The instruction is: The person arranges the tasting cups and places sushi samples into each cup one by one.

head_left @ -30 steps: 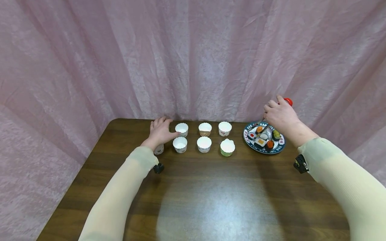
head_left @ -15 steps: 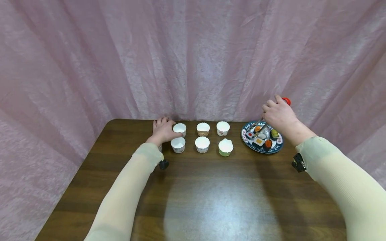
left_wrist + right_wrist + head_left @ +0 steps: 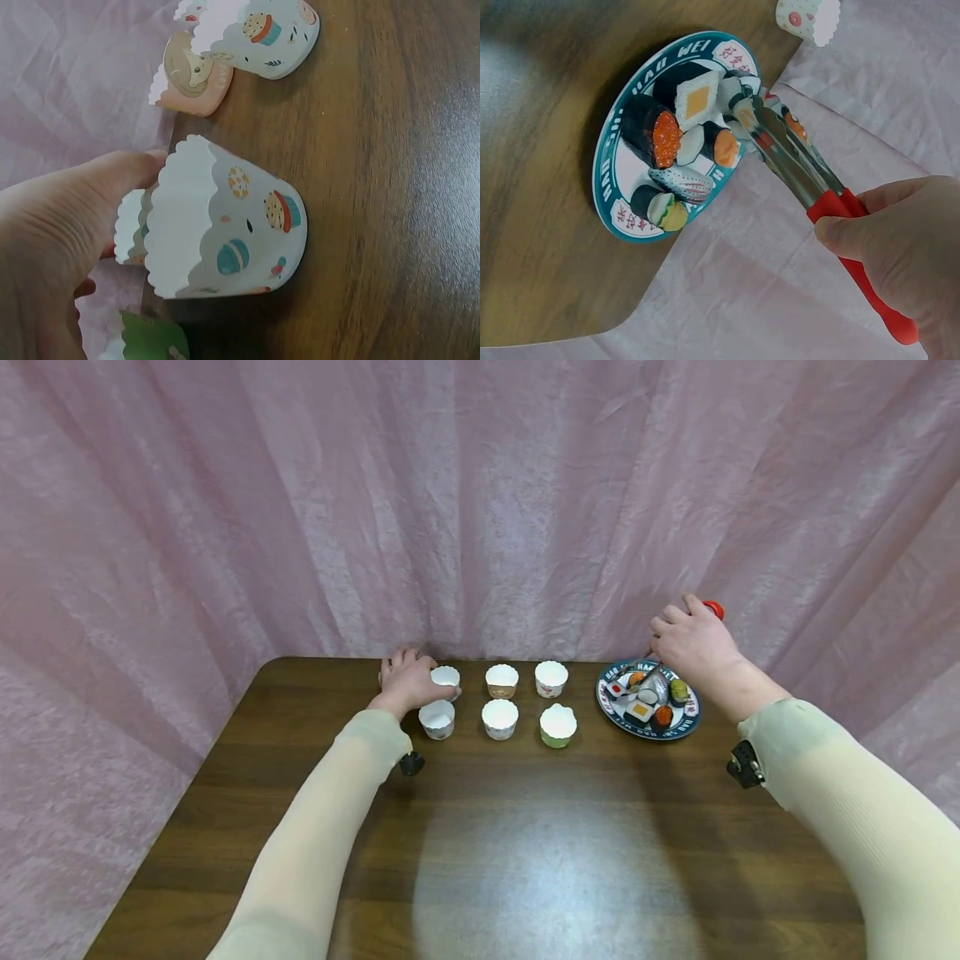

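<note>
In the head view my left hand (image 3: 408,683) is at the back left cup (image 3: 446,678), a white paper baking cup. The left wrist view shows this cup (image 3: 131,229) between my thumb and fingers, partly behind a nearer printed baking cup (image 3: 247,225). My right hand (image 3: 911,251) grips metal tongs (image 3: 787,157) by their red handles. The tong tips reach over the plate (image 3: 686,727), among toy sushi. A roe-topped piece (image 3: 665,140) and a white-and-yellow piece (image 3: 697,101) lie there. Whether the tips touch a piece is hard to tell.
More baking cups stand in two rows, among them a pink-brown one (image 3: 502,683), a white one (image 3: 551,679) and a green one (image 3: 557,727). Another green cup (image 3: 154,337) lies beside my left hand. A pink curtain (image 3: 480,510) hangs behind the wooden table (image 3: 525,843).
My left hand has shifted right, its thumb and fingers closer around the back left cup. The right hand stays over the plate with the tongs. The view has shifted slightly.
</note>
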### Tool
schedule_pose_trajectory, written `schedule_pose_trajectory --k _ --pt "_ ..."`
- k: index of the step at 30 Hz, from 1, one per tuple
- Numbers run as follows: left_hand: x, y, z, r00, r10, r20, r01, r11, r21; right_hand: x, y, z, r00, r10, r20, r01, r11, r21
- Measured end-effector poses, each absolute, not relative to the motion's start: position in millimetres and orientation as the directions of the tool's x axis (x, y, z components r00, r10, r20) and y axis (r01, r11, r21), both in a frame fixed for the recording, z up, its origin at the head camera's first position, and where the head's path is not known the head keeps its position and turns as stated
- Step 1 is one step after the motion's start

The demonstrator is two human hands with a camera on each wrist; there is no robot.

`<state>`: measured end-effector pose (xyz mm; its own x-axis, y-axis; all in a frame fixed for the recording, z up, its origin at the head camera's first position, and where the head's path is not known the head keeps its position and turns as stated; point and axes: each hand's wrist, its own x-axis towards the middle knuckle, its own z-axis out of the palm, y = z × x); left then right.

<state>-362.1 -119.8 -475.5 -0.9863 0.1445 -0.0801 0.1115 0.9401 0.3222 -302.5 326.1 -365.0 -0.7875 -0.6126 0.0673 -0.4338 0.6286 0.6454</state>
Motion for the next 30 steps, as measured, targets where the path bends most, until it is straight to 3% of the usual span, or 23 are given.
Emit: schedule_pose_trajectory --k 5,10,30 --pt "-362.2 -114.4 -473.7 -0.99 0.112 -0.08 0.087 0.959 0.269 -302.1 329.4 -361.7 -0.784 -0.612 0.104 -0.438 0.664 0.606" --pt "-363.8 -110.7 -473.8 -0.992 0.094 -0.079 0.073 0.97 0.231 -298.5 331.4 -356.8 -0.738 -0.645 0.199 -0.465 0.699 0.543" --pt "-368.7 -120.6 -472.6 -0.984 0.133 -0.116 0.096 0.954 0.284 -301.2 277.8 -347.5 -0.701 -0.624 0.344 -0.461 0.766 0.449"
